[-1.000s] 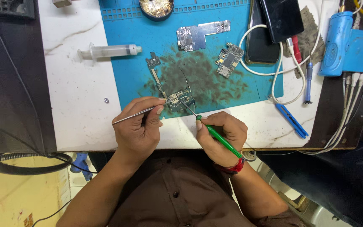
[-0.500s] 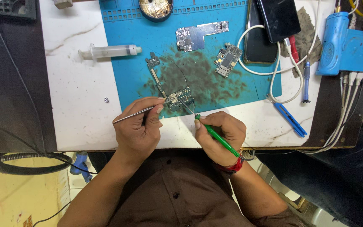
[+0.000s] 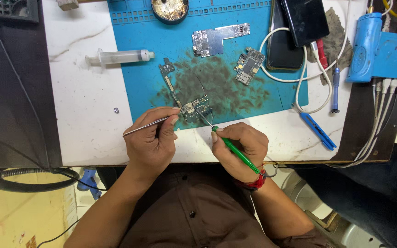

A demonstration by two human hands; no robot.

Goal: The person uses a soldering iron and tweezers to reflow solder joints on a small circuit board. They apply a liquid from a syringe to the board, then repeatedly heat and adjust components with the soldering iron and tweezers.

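Note:
A small green circuit board (image 3: 197,109) lies at the near edge of the stained blue work mat (image 3: 138,69). My left hand (image 3: 151,140) grips metal tweezers (image 3: 149,124) whose tips rest on the board's left side. In my right hand (image 3: 240,149) I hold a green-handled soldering iron (image 3: 233,150), and its thin tip touches the board from the right. Both hands rest on the white tabletop (image 3: 83,119) close to its front edge.
On the mat lie two more circuit boards (image 3: 217,39) (image 3: 249,63), a narrow strip board (image 3: 167,78) and a round tin (image 3: 170,8). A syringe (image 3: 118,57) lies to the left. Phones (image 3: 299,27), white cable (image 3: 299,82), blue tweezers (image 3: 318,131) and a blue device (image 3: 375,46) crowd the right.
Both hands have stayed at the small board with barely any shift. The view has moved slightly.

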